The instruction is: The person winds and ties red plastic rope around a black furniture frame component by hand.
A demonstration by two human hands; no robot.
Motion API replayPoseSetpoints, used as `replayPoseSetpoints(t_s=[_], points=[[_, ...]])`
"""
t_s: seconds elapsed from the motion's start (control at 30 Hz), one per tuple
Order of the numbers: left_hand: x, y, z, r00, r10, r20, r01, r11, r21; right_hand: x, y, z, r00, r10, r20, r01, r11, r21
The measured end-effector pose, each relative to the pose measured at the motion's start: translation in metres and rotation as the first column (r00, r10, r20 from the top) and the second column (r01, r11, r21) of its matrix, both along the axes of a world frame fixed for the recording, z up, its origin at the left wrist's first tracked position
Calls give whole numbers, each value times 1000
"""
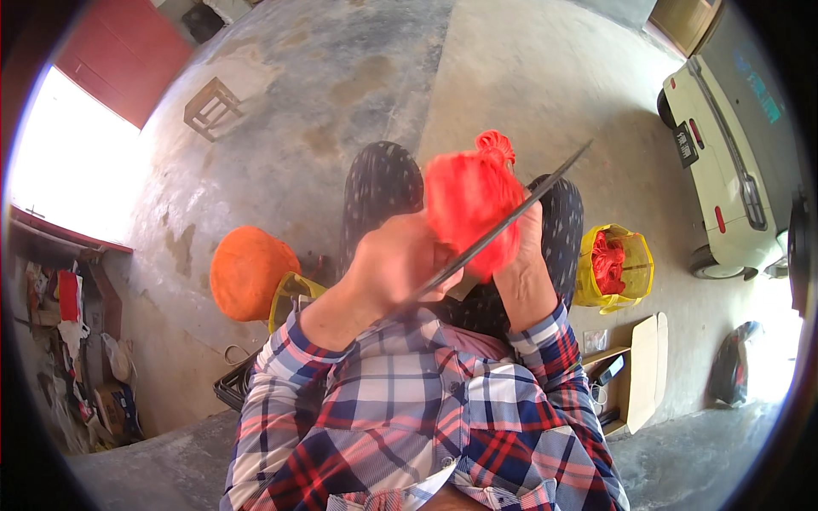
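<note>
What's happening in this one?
A seated person in a plaid shirt has a red bundle between both hands over the lap: the right hand is at its right side, the left hand at its lower left. A long dark strip slants across in front; blur hides how it is held. To the right, a yellow bag contains more red material.

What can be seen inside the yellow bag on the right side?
Inside the yellow bag, a bunched red material shows. What lies beneath it is covered, so I cannot tell whether the bag holds anything else.
</note>
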State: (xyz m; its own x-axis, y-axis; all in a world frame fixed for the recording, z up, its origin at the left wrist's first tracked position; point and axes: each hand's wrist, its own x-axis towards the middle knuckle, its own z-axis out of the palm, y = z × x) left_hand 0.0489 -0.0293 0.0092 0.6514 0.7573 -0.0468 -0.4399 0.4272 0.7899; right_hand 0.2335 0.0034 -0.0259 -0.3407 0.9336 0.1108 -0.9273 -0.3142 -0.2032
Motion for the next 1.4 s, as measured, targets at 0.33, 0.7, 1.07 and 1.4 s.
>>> replayPoseSetpoints(t_s=[0.33,0.7,1.07,1.4], points=[[-11,24,6,976,202,-81,-200,979,41,30,-35,7,904,-417,98,412,909,64],[-23,31,6,976,211,-60,-209,977,29,42,-26,6,887,-330,324,395,904,-161],[11,7,20,937,282,-206,-290,957,-10,-7,-23,46,91,-569,817,185,816,548],[-8,-4,-1,838,395,-375,-30,721,692,-1,-14,-15,949,65,308,-42,996,-80]])
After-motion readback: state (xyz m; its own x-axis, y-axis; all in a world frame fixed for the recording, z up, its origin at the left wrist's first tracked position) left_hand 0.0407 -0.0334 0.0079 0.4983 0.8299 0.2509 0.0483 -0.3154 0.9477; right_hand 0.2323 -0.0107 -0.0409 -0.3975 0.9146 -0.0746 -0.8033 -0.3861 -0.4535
